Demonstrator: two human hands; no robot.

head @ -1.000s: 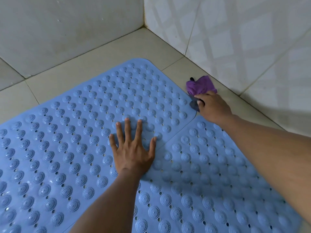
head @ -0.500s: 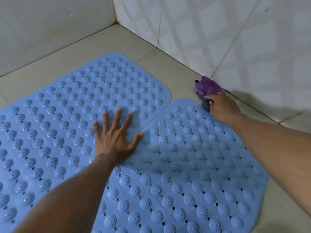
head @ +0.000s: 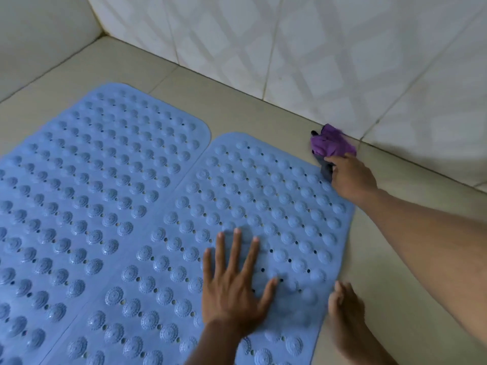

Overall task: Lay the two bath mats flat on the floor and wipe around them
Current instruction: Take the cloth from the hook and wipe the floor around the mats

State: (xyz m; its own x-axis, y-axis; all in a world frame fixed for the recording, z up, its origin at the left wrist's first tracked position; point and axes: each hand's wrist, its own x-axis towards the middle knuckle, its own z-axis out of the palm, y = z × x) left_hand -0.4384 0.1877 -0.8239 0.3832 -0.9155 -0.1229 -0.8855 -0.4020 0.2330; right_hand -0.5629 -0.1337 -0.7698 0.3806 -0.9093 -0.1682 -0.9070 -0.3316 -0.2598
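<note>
Two blue studded bath mats lie flat side by side on the beige tiled floor. The left mat [head: 92, 185] fills the left half of the view. The right mat [head: 263, 196] reaches toward the wall. My left hand [head: 237, 285] presses flat on the right mat with fingers spread. My right hand [head: 350, 177] grips a purple cloth [head: 330, 144] on the floor at the right mat's far corner, close to the wall base.
White patterned wall tiles [head: 342, 61] rise behind the mats and meet another wall in a corner at the upper left. A strip of bare floor [head: 250, 101] runs between mats and wall. My bare foot [head: 347, 322] stands on the floor beside the right mat's near edge.
My left hand has shifted from the seam between the mats onto the right mat. My right hand has slid the purple cloth along the wall to the right. The view has swung right.
</note>
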